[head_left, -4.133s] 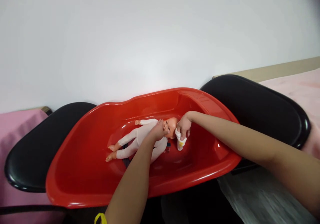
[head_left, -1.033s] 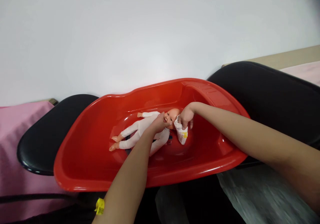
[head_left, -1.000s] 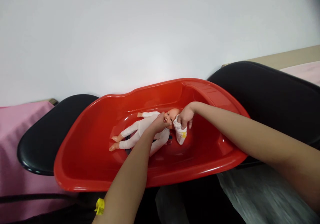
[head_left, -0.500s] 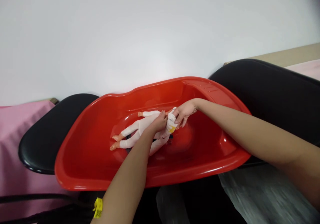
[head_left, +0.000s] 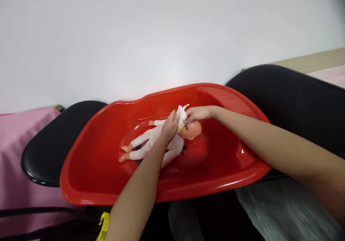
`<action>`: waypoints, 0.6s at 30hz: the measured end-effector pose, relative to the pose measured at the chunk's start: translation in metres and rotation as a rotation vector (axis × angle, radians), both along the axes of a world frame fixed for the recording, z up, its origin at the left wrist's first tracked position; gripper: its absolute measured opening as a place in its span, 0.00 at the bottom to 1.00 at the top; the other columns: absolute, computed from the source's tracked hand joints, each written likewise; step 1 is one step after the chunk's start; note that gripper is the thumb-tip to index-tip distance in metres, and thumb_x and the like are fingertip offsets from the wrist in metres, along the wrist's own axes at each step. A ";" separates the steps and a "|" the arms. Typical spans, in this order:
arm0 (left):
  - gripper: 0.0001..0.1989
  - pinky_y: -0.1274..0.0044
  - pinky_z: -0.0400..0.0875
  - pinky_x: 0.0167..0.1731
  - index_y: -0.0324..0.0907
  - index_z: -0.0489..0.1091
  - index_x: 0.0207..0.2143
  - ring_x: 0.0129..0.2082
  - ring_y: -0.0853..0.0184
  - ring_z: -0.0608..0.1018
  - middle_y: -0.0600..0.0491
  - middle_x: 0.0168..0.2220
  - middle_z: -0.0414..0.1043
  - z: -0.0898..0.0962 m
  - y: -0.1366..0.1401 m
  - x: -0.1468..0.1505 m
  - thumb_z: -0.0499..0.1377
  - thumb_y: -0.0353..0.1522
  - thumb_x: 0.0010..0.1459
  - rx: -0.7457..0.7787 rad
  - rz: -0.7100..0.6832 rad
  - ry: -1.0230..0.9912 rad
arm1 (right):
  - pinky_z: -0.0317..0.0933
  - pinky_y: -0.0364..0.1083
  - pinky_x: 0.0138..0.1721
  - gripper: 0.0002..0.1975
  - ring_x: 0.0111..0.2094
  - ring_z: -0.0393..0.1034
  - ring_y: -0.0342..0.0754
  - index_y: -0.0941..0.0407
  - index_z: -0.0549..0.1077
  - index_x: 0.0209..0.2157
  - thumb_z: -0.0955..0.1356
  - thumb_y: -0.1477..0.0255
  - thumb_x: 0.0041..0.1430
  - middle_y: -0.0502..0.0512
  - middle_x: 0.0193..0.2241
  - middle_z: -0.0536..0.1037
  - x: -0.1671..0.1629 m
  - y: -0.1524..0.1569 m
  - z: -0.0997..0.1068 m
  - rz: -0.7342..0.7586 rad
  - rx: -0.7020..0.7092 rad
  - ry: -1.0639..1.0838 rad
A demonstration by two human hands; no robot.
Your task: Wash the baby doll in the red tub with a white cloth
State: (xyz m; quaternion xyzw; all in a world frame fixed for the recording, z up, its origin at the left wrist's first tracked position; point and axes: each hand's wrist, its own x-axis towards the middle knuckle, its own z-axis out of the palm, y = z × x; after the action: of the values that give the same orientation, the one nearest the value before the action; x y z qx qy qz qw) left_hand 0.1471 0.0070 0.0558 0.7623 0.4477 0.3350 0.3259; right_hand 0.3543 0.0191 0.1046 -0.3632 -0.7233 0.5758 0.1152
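A baby doll (head_left: pixel 155 134) in white clothing lies on its back in a red baby bathtub (head_left: pixel 88 169), feet to the left and bald head to the right. Over the doll's face and upper chest, a bunched white cloth (head_left: pixel 182 116) with a bit of yellow print is gripped between my hands. My left hand (head_left: pixel 170 126) is closed on the cloth's left side, above the doll's chest. From the right, my right hand (head_left: pixel 198 113) pinches the cloth's other side, beside the doll's head. Part of the doll's face is hidden by the cloth and fingers.
The tub rests across black padded seats, one to the left (head_left: pixel 48 144) and one to the right (head_left: pixel 285 101). A white wall (head_left: pixel 161 36) rises behind. Pink fabric (head_left: pixel 16 147) hangs at the left. My left wrist wears a yellow band (head_left: pixel 104 227).
The cloth has moved up and away from the doll's head and is more bunched. Both hands shifted with it, and the bald head now shows.
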 end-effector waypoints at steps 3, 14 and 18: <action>0.35 0.60 0.57 0.67 0.38 0.59 0.69 0.68 0.49 0.64 0.38 0.69 0.61 0.010 -0.004 0.006 0.57 0.47 0.66 0.070 -0.018 0.041 | 0.69 0.46 0.48 0.14 0.42 0.77 0.51 0.59 0.82 0.39 0.72 0.67 0.52 0.56 0.41 0.83 0.001 0.003 0.000 -0.038 0.151 -0.044; 0.18 0.66 0.70 0.50 0.37 0.71 0.54 0.47 0.54 0.80 0.40 0.47 0.79 0.003 -0.011 0.009 0.49 0.32 0.68 -0.052 0.100 0.243 | 0.68 0.46 0.47 0.28 0.46 0.74 0.54 0.55 0.74 0.52 0.75 0.68 0.46 0.57 0.49 0.79 -0.011 -0.003 -0.027 0.094 0.537 -0.450; 0.15 0.68 0.70 0.48 0.39 0.73 0.49 0.47 0.54 0.79 0.41 0.47 0.79 0.000 -0.010 0.004 0.50 0.34 0.68 -0.115 0.137 0.256 | 0.67 0.51 0.52 0.35 0.55 0.71 0.60 0.55 0.71 0.57 0.77 0.61 0.46 0.62 0.56 0.73 -0.023 -0.011 -0.026 0.105 0.665 -0.673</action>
State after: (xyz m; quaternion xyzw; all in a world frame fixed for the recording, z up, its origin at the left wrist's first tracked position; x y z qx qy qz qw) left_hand 0.1507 -0.0031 0.0560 0.7466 0.5549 0.2304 0.2855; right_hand 0.3316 0.0081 0.0782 -0.4359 -0.8830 0.1683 -0.0448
